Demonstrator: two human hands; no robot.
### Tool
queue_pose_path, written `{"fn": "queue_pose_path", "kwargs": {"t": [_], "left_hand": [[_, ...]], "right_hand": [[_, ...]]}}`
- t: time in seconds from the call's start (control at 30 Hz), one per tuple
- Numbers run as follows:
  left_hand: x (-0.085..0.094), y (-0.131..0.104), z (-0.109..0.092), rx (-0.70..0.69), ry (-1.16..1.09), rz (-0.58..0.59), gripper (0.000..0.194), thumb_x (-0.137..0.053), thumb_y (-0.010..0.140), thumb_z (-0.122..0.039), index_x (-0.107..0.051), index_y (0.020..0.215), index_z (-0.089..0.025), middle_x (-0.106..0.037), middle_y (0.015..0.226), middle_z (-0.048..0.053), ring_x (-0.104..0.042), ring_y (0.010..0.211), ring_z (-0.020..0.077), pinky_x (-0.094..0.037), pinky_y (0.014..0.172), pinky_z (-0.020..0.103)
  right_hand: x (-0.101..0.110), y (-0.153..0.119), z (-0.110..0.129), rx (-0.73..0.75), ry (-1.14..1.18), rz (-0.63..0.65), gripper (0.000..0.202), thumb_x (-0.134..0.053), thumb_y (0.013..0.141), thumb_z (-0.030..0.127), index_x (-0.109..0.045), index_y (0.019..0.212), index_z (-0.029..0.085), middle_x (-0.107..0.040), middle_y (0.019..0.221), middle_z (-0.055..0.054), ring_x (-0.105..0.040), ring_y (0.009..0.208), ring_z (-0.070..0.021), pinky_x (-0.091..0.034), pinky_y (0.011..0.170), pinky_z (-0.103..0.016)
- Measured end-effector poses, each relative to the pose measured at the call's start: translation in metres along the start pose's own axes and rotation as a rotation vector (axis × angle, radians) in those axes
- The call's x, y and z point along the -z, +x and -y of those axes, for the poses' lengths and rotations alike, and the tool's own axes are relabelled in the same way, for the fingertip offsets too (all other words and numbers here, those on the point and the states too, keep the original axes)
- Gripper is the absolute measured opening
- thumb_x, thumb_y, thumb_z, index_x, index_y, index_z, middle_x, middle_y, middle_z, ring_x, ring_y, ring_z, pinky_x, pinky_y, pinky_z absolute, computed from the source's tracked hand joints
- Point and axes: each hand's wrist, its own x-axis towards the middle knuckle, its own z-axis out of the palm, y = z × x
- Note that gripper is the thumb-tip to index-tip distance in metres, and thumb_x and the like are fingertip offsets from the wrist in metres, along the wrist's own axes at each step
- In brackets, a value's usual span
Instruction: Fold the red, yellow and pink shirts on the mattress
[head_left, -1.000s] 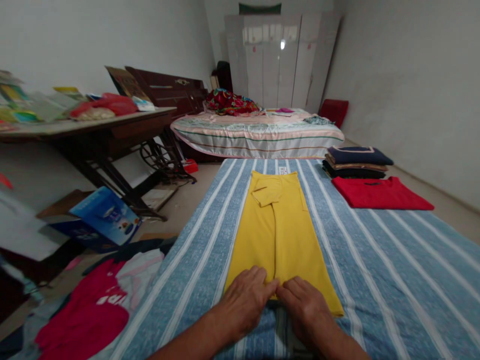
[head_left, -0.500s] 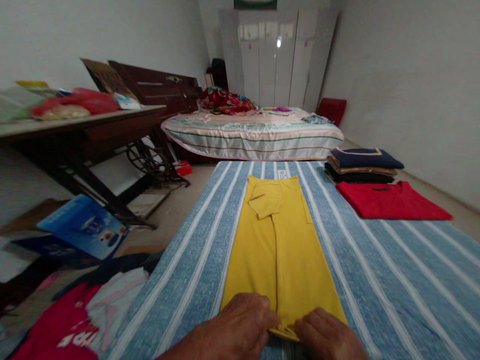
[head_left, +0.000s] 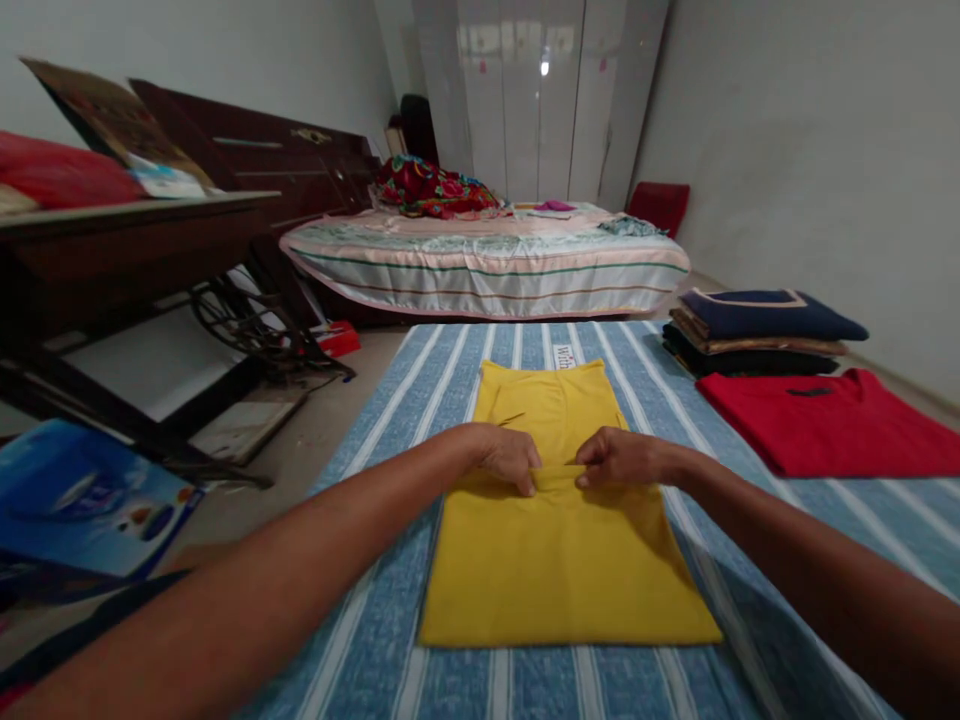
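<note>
A yellow garment (head_left: 562, 570) lies on the blue striped cloth (head_left: 390, 400), its near part folded over toward its far end. My left hand (head_left: 510, 457) pinches the turned-over edge a little left of the middle. On the same edge, to the right, my right hand (head_left: 616, 458) is closed with the fabric between its fingers. A short gap separates the two hands, and the edge runs between them. Beyond them, the garment's far part lies flat.
To the right sit a folded red garment (head_left: 862, 425) and a stack of folded clothes (head_left: 772, 315). Behind is a bed (head_left: 480, 255). A sewing machine table (head_left: 142, 210) and a blue box (head_left: 86, 500) stand at left.
Both hands have moved away from me with the garment's near edge, which now lies folded over the middle. The view has shifted, and more of both forearms shows.
</note>
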Motion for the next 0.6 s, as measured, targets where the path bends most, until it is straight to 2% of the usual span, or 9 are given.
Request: {"fn": "queue_pose_path", "kwargs": {"t": [0.07,0.17,0.3,0.37,0.43,0.6], "left_hand": [[0.002,0.008,0.012,0.036,0.029,0.029,0.008,-0.063,0.057,-0.019,-0.069,0.063,-0.016,-0.059,0.055,-0.005,-0.05,0.057,0.0128,-0.04,0.054,0.021],[0.0,0.003,0.024,0.027,0.031,0.03,0.015,-0.063,0.059,-0.023,-0.068,0.071,-0.017,-0.058,0.058,-0.006,-0.048,0.058,0.0121,-0.036,0.053,0.021],[-0.002,-0.01,0.035,0.043,0.156,-0.078,0.011,-0.063,0.058,-0.026,-0.058,0.06,-0.017,-0.045,0.05,-0.007,-0.039,0.052,0.0102,-0.028,0.049,0.022],[-0.004,-0.014,0.042,0.051,0.197,-0.157,0.017,-0.061,0.059,-0.026,-0.048,0.052,-0.017,-0.038,0.047,-0.007,-0.034,0.05,0.0094,-0.023,0.048,0.023],[-0.007,-0.017,0.05,0.028,0.164,-0.221,0.019,-0.058,0.06,-0.025,-0.043,0.051,-0.018,-0.035,0.048,-0.007,-0.033,0.05,0.0092,-0.02,0.048,0.024],[-0.015,-0.022,0.064,-0.075,-0.029,-0.271,0.017,-0.053,0.061,-0.028,-0.042,0.053,-0.018,-0.032,0.051,-0.006,-0.03,0.05,0.0088,-0.017,0.048,0.024]], "right_hand": [[-0.002,0.012,-0.014,0.001,-0.015,-0.049,0.027,-0.056,0.068,0.039,-0.046,0.055,0.018,-0.036,0.05,0.006,-0.029,0.047,-0.0057,-0.022,0.044,-0.021],[-0.004,0.011,-0.021,0.021,0.006,-0.05,0.024,-0.057,0.068,0.039,-0.051,0.06,0.017,-0.038,0.053,0.006,-0.03,0.048,-0.0061,-0.022,0.044,-0.021],[-0.001,0.001,-0.021,0.009,-0.012,-0.061,0.02,-0.057,0.066,0.035,-0.05,0.059,0.017,-0.038,0.053,0.006,-0.03,0.049,-0.0063,-0.02,0.044,-0.021],[0.0,0.0,-0.022,-0.002,-0.037,-0.109,0.021,-0.056,0.065,0.033,-0.047,0.055,0.017,-0.036,0.051,0.006,-0.03,0.049,-0.0063,-0.019,0.044,-0.022],[-0.001,0.001,-0.024,-0.008,-0.038,-0.154,0.021,-0.055,0.064,0.032,-0.046,0.054,0.018,-0.036,0.05,0.006,-0.03,0.049,-0.0064,-0.019,0.044,-0.022],[-0.006,0.002,-0.03,-0.016,0.017,-0.222,0.019,-0.056,0.064,0.036,-0.055,0.062,0.016,-0.043,0.052,0.006,-0.034,0.048,-0.007,-0.024,0.045,-0.021]]}}
